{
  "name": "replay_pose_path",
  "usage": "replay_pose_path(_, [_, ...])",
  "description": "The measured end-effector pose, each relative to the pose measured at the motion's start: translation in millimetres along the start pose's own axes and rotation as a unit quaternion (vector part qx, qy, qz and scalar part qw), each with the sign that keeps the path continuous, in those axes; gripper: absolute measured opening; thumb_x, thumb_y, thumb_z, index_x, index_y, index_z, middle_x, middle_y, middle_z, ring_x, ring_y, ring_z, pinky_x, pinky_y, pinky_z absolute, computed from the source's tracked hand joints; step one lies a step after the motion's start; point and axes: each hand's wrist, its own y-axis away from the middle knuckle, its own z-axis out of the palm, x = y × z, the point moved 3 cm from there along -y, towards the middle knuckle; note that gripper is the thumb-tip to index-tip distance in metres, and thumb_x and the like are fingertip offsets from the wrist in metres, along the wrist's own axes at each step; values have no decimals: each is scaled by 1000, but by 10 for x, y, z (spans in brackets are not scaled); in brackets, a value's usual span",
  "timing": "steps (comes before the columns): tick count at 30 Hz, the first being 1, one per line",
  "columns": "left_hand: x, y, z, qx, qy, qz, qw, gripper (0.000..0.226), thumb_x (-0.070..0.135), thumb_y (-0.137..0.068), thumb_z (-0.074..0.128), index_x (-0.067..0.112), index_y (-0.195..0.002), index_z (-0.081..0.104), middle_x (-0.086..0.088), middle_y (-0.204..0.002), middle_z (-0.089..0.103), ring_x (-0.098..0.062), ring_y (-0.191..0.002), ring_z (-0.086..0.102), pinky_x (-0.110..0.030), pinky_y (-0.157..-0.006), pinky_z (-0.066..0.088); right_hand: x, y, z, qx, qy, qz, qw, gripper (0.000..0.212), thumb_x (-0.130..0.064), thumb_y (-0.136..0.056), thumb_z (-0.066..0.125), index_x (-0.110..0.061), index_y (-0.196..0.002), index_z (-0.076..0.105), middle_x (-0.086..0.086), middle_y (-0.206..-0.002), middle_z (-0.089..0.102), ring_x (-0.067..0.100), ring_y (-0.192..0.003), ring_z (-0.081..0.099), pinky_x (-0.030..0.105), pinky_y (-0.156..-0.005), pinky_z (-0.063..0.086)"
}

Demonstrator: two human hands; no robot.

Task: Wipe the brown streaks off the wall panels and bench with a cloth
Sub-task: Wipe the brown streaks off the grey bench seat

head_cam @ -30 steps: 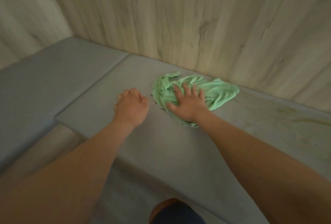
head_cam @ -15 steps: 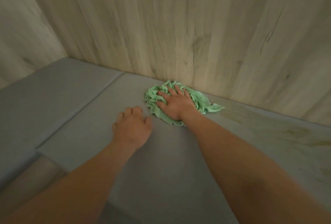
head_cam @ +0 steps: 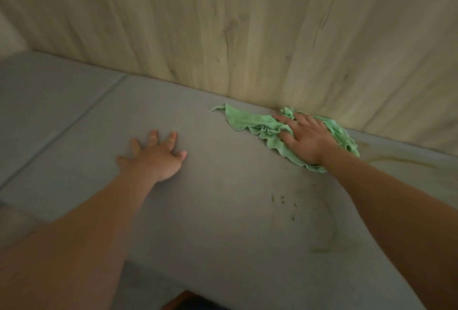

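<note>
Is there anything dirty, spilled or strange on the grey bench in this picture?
Yes: brown streaks mark the grey bench just right of the green cloth that the right hand presses. Nearer the front edge lie small brown specks and a faint curved smear.

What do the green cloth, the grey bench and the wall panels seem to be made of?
Green cloth: soft fabric, perhaps microfibre; it bunches in ruffled folds.
Bench: matte grey, probably upholstery or laminate; a seam divides it, texture unclear.
Wall panels: pale wood or wood-look laminate, matte; grain lines and knots show.
</note>
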Motion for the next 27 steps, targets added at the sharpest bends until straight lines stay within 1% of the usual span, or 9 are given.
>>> replay_pose_path(2, [5, 10, -3, 5, 3, -7, 1000, 67, 74, -98, 24, 57, -157, -4, 14, -171, -14, -38, -157, -9, -73, -118, 9, 32, 88, -5, 7, -3, 54, 999, 59, -65, -102, 22, -53, -159, 14, 4, -171, 19, 29, -156, 18, 51, -125, 13])
replay_pose_path(3, [2, 10, 6, 6, 3, -11, 1000, 67, 74, -98, 24, 57, -157, -4, 14, -171, -15, -38, -157, -10, -72, -118, 9, -75, 74, 18, 17, -10, 77, 997, 59, -63, -102, 22, -51, -160, 16, 5, -171, 19, 30, -156, 17, 53, -125, 11])
replay_pose_path(6, [8, 12, 22, 10, 8, -14, 1000, 66, 72, -99, 24, 56, -157, -4, 14, -171, -16, -37, -157, -12, -71, -119, 7, -646, -77, 119, 35, -43, 127, 990, 64, -58, -102, 20, -39, -163, 13, 8, -173, 10, 35, -159, 3, 58, -126, 0])
replay_pose_path(9, [22, 33, 27, 13, 16, -14, 1000, 66, 71, -100, 25, 56, -157, -3, 13, -171, -15, -36, -157, -13, -71, -119, 4, -1076, -214, 197, 29, -50, 72, 996, 68, -59, -102, 18, -35, -165, 8, 7, -174, 5, 35, -159, -7, 58, -126, -7])
replay_pose_path(11, [-5, 38, 50, 20, 15, -13, 1000, 66, 72, -99, 25, 56, -157, -2, 13, -171, -15, -36, -157, -13, -72, -119, 3, -1107, -247, 201, 27, -47, 37, 998, 70, -62, -102, 18, -36, -165, 6, 7, -174, 6, 33, -159, -8, 56, -126, -8])
replay_pose_path(14, [-42, 50, 53, 20, 22, -8, 1000, 66, 75, -98, 25, 57, -157, 0, 13, -172, -12, -37, -157, -12, -72, -119, 4, -1037, -222, 197, 17, -37, 13, 999, 73, -69, -100, 17, -37, -165, 5, 7, -174, 7, 30, -160, -7, 54, -127, -7])
replay_pose_path(21, [-55, 91, 44, 16, 24, 10, 1000, 67, 75, -98, 26, 57, -158, 2, 12, -172, -11, -37, -157, -12, -69, -120, 3, -1052, -256, 229, 43, -25, 26, 998, 74, -71, -98, 20, -39, -164, 10, 8, -173, 11, 29, -160, -3, 53, -128, -4])
replay_pose_path(24, [-54, 103, 77, 25, 27, 17, 999, 66, 73, -99, 24, 56, -158, 0, 12, -172, -13, -36, -157, -13, -69, -121, 2, -1034, -253, 220, 42, -25, 33, 998, 74, -72, -97, 18, -40, -164, 10, 8, -173, 9, 28, -160, -4, 54, -128, -4])
replay_pose_path(27, [-79, 105, 81, 23, 25, 27, 999, 65, 73, -100, 22, 56, -158, -1, 13, -171, -15, -36, -157, -14, -68, -121, 2, -1153, -117, 200, 19, -4, 28, 999, 78, -77, -95, 16, -41, -164, 6, 8, -174, 6, 28, -160, -6, 54, -127, -4])
